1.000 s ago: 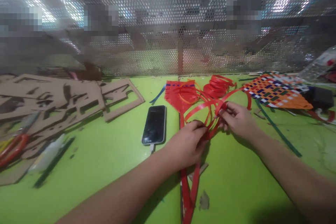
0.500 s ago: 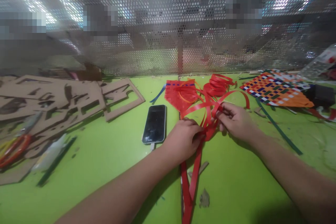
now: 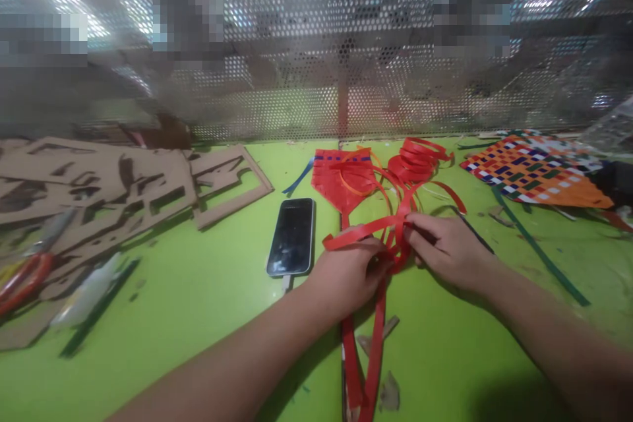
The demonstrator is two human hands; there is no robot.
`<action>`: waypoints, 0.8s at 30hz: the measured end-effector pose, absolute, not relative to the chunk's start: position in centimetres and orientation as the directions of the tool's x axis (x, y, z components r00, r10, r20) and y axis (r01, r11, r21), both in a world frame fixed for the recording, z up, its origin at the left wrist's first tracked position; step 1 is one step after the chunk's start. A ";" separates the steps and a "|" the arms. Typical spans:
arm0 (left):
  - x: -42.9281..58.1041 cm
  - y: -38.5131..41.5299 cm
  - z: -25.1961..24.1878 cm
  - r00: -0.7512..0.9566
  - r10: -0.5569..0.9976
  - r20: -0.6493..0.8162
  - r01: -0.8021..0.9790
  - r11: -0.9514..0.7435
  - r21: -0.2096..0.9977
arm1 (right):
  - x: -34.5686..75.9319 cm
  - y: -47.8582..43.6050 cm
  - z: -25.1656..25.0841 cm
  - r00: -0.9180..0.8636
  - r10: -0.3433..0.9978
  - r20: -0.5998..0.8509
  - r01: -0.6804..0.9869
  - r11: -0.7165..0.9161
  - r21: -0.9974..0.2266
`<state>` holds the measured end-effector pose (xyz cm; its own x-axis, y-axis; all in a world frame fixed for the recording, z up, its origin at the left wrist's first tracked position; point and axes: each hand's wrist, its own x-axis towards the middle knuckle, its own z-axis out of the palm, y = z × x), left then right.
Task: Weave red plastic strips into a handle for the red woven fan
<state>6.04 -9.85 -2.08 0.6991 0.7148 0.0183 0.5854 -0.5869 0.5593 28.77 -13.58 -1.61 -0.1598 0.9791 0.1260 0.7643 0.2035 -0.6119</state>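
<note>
My left hand (image 3: 349, 275) and my right hand (image 3: 448, 249) meet over a tangle of glossy red plastic strips (image 3: 398, 237), which they pinch from either side. One strip crosses the top of my left hand and ends to its left. Two long red strips (image 3: 378, 343) run from under my hands towards me across the table. Beyond my hands lie a flat red woven piece (image 3: 343, 178) with a blue line near its top edge and a curled bunch of red strips (image 3: 418, 160). Strips link both to the tangle.
A black smartphone (image 3: 291, 237) with a cable lies left of my left hand. Further left are cut cardboard templates (image 3: 99, 188) and red-handled scissors (image 3: 24, 283). An orange woven mat (image 3: 537, 175) and a dark green strip (image 3: 539, 244) lie right, on the green table (image 3: 198, 316). Perforated metal (image 3: 341, 79) stands behind.
The wide red loop right of my hands has collapsed into a looser curl. The strips are drawn tighter between my hands, and one end now reaches left over my left hand.
</note>
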 end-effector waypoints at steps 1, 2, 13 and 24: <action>6.1 -9.9 -2.1 0.680 0.734 0.009 0.607 -0.569 0.554 | 28.8 -13.6 -1.6 -0.171 0.977 0.130 0.774 0.215 -0.596; 6.1 -9.9 -2.2 0.656 0.755 0.001 0.629 -0.547 0.553 | 28.7 -13.6 -1.6 -0.179 0.975 0.132 0.780 0.222 -0.586; 5.9 -9.9 -1.4 0.530 0.833 -0.159 0.612 -0.246 0.752 | 28.3 -13.7 -1.2 -0.142 0.967 0.211 0.795 0.239 -0.558; 5.9 -9.9 -1.4 0.551 0.815 -0.178 0.625 -0.262 0.735 | 28.1 -13.9 -0.9 -0.156 0.962 0.223 0.775 0.260 -0.576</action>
